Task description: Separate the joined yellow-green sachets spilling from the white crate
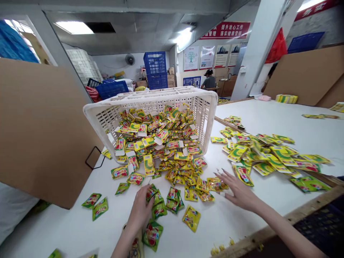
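Note:
My left hand (140, 207) is at the front middle of the white table, thumb and fingers closed on a small green packet (151, 191). Beside it lie more green packets (173, 197), and one larger green packet (152, 234) is below the hand. My right hand (239, 190) is held open, fingers spread, at the right edge of a heap of yellow packets (188, 175). Its fingertips are close to a yellow packet (215, 184); whether they touch is unclear. A single yellow packet (191, 218) lies between the hands.
A white plastic crate (212, 118) lies on its side, small yellow boxes (163, 136) spilling from its mouth. Flat yellow cartons (268, 154) are spread to the right over a wooden strip. Cardboard (40, 132) stands on the left. A person (209, 79) sits in the background.

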`<state>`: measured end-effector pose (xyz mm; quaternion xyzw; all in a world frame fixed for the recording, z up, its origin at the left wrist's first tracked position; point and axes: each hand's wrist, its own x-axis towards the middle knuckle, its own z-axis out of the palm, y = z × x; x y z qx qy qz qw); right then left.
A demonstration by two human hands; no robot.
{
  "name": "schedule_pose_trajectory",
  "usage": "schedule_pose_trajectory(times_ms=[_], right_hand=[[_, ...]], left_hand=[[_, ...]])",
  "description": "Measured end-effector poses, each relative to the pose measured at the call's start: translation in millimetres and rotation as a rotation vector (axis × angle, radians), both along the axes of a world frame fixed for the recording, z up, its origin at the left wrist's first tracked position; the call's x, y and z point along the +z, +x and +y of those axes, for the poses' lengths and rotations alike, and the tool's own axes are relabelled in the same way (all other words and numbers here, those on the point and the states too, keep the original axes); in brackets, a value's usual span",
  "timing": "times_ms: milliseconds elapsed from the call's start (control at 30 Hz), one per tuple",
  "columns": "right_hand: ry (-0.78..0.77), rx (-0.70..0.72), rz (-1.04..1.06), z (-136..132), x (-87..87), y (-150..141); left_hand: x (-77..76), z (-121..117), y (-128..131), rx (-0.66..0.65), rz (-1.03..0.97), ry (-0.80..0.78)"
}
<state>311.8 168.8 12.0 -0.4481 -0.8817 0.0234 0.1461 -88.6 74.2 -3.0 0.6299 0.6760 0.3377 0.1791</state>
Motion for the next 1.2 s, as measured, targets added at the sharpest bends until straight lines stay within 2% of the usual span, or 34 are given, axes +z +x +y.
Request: schedule_pose_trajectory(times_ms=[100,167,233,333,367,433,467,500,567,633,733,833,900,1000,1067,1133,1200], right_hand=[[-0.036,0.068,0.023,-5,-34.1,-13],[-0.031,0.054,0.102,-7,-39.7,-17],[-0.037,-0.011,0.274,-12,-30.9,-22],[-0.084,-0.131,0.552,-31,-2.4,-48],[-0.145,-0.126,0.609,-39,8.0,-62],[-0.419,0.002,0.768,-56,26.7,-96],[-0.508,0.068,0.780,-64,34.3,-112],[-0.530,0.125,0.762,-69,40.4,-127],[-0.447,0.199,0.669,-76,48.6,-149],[-0.353,0.237,0.594,-78,51.9,-159],[-0.365,0.265,0.566,-77,49.4,-161],[-0.412,0.126,0.756,-79,40.1,-163],[-0.596,0.055,0.984,-82,31.7,-169],[-0.997,0.107,1.205,-86,20.6,-178],[-1.070,0.085,1.231,-86,17.4,-177],[-1.000,0.033,1.189,-83,18.4,-168],[-0.933,0.013,1.104,-80,21.7,-153]], left_hand=[[-10.0,7,-13,-0.017,0.006,-0.006],[-10.1,8,-13,-0.012,-0.007,-0.015],[-5.8,7,-10,0.022,-0.044,-0.023],[4.7,2,4,0.062,-0.141,-0.036],[8.6,0,12,0.048,-0.192,-0.044],[16.1,-8,33,-0.016,-0.414,-0.098],[19.6,-13,44,-0.041,-0.579,-0.141],[22.9,-19,54,-0.040,-0.760,-0.181],[29.0,-29,71,0.014,-1.070,-0.239],[34.0,-37,79,0.047,-1.173,-0.246],[36.7,-41,81,-0.013,-1.128,-0.244],[29.8,-40,85,0.020,-1.126,-0.203],[22.3,-40,90,0.069,-1.088,-0.157],[17.0,-37,93,0.066,-0.791,-0.056],[21.8,-26,78,0.001,-0.459,0.006],[32.2,-7,45,-0.075,-0.118,0.026],[43.8,19,1,-0.124,0.010,-0.006]])
